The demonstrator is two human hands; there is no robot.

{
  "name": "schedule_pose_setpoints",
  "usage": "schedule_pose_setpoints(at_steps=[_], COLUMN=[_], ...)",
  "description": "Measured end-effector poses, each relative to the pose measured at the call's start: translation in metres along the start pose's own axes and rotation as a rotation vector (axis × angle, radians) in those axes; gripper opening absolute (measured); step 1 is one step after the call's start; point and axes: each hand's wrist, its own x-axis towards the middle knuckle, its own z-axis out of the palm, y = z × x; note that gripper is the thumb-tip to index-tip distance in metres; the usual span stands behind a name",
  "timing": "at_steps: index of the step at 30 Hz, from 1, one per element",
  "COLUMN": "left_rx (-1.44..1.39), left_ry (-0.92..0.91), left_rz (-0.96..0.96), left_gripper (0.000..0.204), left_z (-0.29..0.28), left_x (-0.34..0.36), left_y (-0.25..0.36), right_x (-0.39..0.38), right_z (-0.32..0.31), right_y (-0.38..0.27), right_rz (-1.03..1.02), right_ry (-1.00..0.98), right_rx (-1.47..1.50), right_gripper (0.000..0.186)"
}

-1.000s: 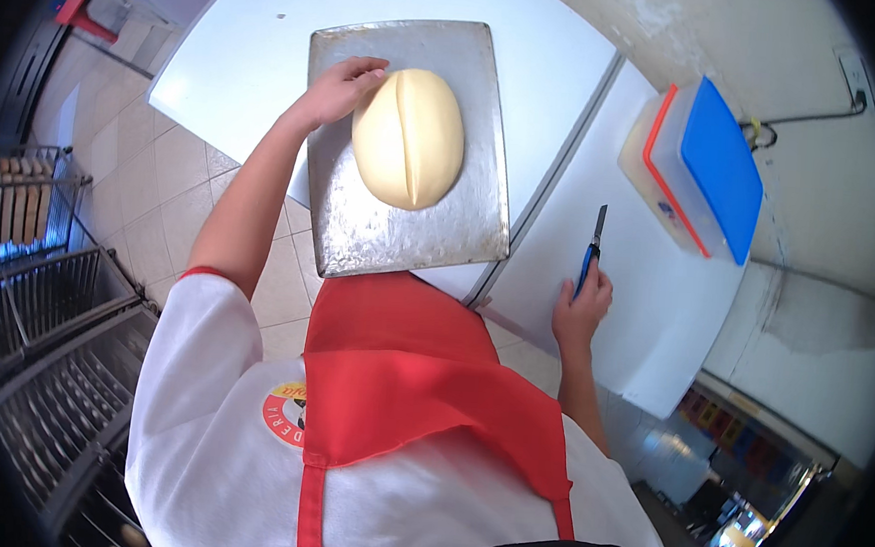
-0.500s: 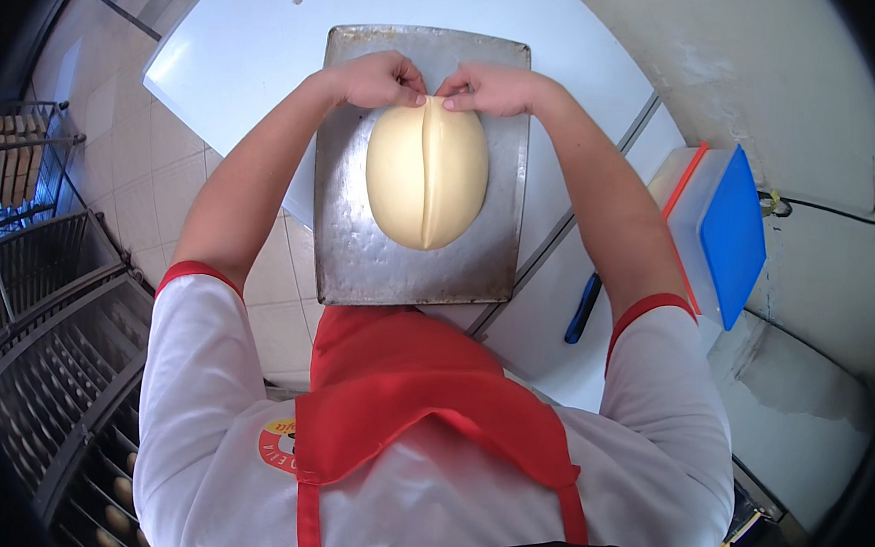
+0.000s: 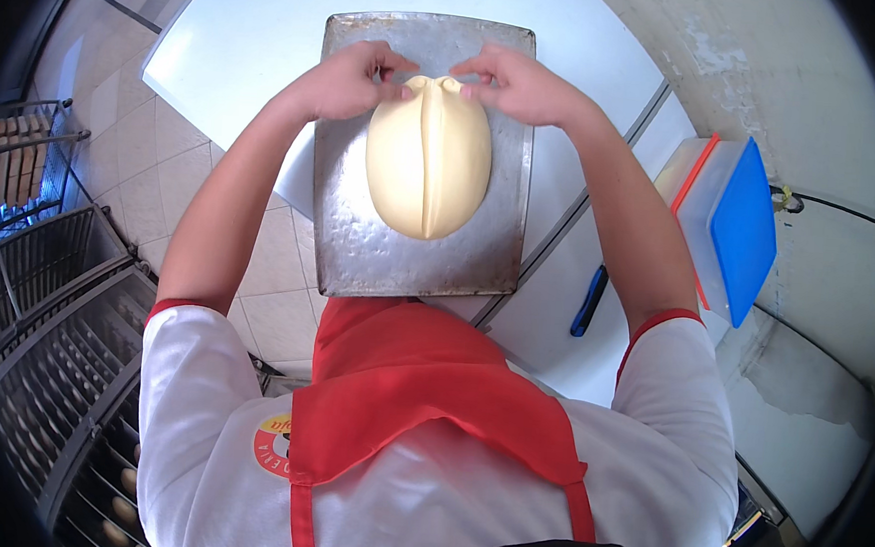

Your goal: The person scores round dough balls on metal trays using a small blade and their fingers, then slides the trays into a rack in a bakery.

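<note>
A large oval piece of pale, smooth dough (image 3: 393, 176) lies on a worn metal baking tray (image 3: 358, 264), with a raised seam running lengthwise down its middle. At its far end are two small pinched nubs beside the seam. My left hand (image 3: 354, 80) is at the far left edge of the dough, its index finger stretched out and apart from the thumb. Mirroring it at the far right edge, my right hand (image 3: 527, 86) also has thumb and index finger spread. Both thumbs rest at or very near the dough's surface; neither hand grips it.
The tray sits on a white table (image 3: 241, 41). To the right are a blue-handled tool (image 3: 590, 301) and translucent containers with a blue lid (image 3: 746, 232) and an orange-red rim, near the wall. Metal racks (image 3: 62, 351) holding trays of bread stand at left.
Both hands have let go of the dough's far end and moved apart, thumbs and index fingers spreading. The far end now shows two nubs. The tray appears slightly higher in view.
</note>
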Motion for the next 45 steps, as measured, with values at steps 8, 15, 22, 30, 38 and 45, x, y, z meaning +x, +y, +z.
schedule_pose_setpoints(at_steps=[8, 15, 22, 30, 38, 45], left_rx=[0.183, 0.087, 0.143, 0.184, 0.174, 0.305], left_ry=[0.125, 0.265, 0.233, 0.506, 0.407, 0.528], left_rz=[0.019, -0.013, -0.025, 0.105, 0.068, 0.138], left_gripper=[0.026, 0.036, 0.033, 0.022, 0.042, 0.029], left_z=[0.04, 0.036, 0.052, 0.08, 0.081, 0.11], left_x=[-0.008, -0.037, -0.069, -0.07, -0.124, -0.106], left_y=[0.013, 0.023, 0.038, 0.028, 0.046, 0.034], right_x=[-0.004, -0.035, -0.067, -0.056, -0.111, -0.096], right_z=[0.033, 0.032, 0.054, 0.072, 0.077, 0.107], right_y=[-0.015, -0.021, -0.047, -0.04, -0.063, -0.051], right_rz=[0.047, 0.017, -0.011, 0.03, -0.026, -0.067], right_ry=[0.091, 0.27, 0.248, 0.372, 0.459, 0.489], right_rx=[-0.12, -0.036, -0.158, -0.012, -0.105, -0.178], right_gripper=[0.028, 0.033, 0.04, 0.029, 0.032, 0.022])
